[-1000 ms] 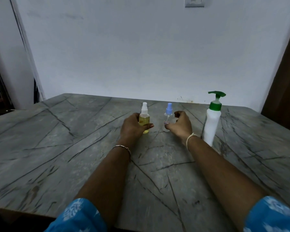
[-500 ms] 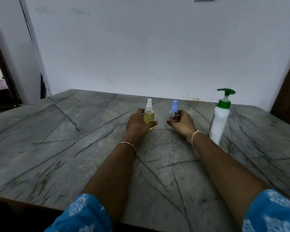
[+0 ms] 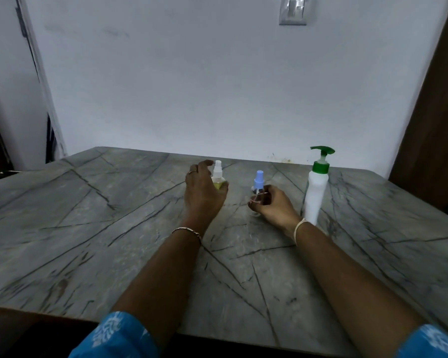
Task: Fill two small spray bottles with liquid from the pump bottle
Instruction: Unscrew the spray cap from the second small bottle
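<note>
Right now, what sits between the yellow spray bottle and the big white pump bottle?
In the head view, the blue-capped spray bottle, held by the right hand, stands between the yellow spray bottle and the pump bottle.

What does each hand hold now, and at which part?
The left hand wraps the body of the yellow spray bottle. The right hand grips the lower body of the blue-capped spray bottle.
</note>
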`<state>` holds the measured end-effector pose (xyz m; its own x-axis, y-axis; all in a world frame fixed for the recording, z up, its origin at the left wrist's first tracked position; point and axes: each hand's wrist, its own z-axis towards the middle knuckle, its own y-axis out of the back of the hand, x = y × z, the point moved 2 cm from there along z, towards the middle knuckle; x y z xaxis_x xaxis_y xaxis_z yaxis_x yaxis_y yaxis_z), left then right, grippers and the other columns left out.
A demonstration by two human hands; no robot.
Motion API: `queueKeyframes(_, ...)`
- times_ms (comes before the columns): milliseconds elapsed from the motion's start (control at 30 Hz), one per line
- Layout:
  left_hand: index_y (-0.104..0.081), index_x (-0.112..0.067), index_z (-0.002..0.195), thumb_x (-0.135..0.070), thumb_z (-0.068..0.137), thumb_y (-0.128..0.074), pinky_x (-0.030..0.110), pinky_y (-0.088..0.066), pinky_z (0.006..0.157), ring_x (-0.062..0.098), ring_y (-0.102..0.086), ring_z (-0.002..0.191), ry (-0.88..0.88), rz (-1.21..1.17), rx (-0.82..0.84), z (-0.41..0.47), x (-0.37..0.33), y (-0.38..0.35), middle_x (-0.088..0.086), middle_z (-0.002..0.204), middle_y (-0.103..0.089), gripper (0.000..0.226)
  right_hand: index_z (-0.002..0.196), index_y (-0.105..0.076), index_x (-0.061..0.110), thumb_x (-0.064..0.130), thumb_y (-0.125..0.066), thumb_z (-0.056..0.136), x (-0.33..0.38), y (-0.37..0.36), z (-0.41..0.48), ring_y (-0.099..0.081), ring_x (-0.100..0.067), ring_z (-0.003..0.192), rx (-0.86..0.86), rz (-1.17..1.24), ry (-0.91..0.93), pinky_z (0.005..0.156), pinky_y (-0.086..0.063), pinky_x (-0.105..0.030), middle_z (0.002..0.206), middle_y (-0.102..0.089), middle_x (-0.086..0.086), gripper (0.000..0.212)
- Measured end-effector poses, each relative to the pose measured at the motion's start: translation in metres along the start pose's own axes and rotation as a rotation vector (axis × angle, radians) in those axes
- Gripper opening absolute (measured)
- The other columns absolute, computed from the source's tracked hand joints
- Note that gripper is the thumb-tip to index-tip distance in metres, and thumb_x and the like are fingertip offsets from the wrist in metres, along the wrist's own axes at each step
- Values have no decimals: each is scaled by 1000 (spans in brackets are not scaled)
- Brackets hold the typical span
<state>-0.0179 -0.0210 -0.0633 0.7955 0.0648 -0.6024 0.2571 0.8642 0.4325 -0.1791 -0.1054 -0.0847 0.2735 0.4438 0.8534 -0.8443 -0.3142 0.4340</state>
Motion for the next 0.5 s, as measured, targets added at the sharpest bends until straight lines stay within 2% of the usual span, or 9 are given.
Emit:
queueKeyframes(33, -52, -21, 121, -29, 77, -75, 27, -44, 68, 15, -55, 89, -32, -69, -35, 0, -5, 3, -2, 97, -58, 51, 120, -57, 13, 16, -76, 80, 1, 2, -2, -62, -20, 103, 7, -8, 6, 97, -48, -38, 113, -66, -5, 44)
queueKeyframes(100, -62, -24, 101, -30, 79, -73, 25, -45, 58, 8, -56, 64, -101, -175, 1, -3, -14, 4, -9, 70, -59, 26, 117, -59, 13, 16, -78, 78, 2, 4, -5, -63, -20, 101, 7, -19, 11, 96, -49, -39, 111, -67, -5, 43)
queueKeyframes(167, -64, -28, 84, -39, 78, -73, 20, -42, 53, 5, -54, 53, -138, -216, 96, -9, -19, -1, -10, 58, -57, 16, 114, -60, 12, 16, -80, 76, 4, 6, -8, -65, -20, 98, 2, -6, 11, 93, -51, -37, 107, -68, -4, 43)
queueKeyframes(233, -63, -29, 89, -51, 74, -74, 21, -46, 54, 5, -57, 58, -124, -256, 263, -13, -20, -9, -9, 66, -61, 28, 111, -61, 12, 16, -82, 73, 4, 5, -10, -66, -18, 93, -6, 15, 19, 86, -53, -33, 101, -70, -3, 44)
queueKeyframes(333, -60, -26, 108, -54, 67, -77, 30, -54, 69, 11, -61, 77, -85, -287, 498, -21, -22, -20, -6, 89, -64, 53, 104, -64, 16, 13, -84, 69, 2, 3, -13, -66, -14, 87, -38, 13, 37, 72, -50, -20, 94, -69, 3, 41)
queueKeyframes(400, -62, -23, 106, -50, 67, -80, 31, -54, 74, 9, -62, 78, -89, -306, 526, -24, -24, -23, -6, 89, -65, 51, 100, -64, 18, 10, -85, 65, 1, 4, -15, -66, -14, 85, -33, 7, 53, 68, -48, -17, 91, -70, 3, 41)
queueKeyframes(500, -64, -16, 104, -44, 70, -80, 34, -54, 78, 15, -64, 83, -57, -343, 559, -25, -26, -27, 0, 91, -68, 47, 103, -64, 16, 11, -88, 62, 0, 7, -16, -67, -14, 87, -13, -10, 47, 76, -53, -25, 95, -71, 0, 48)
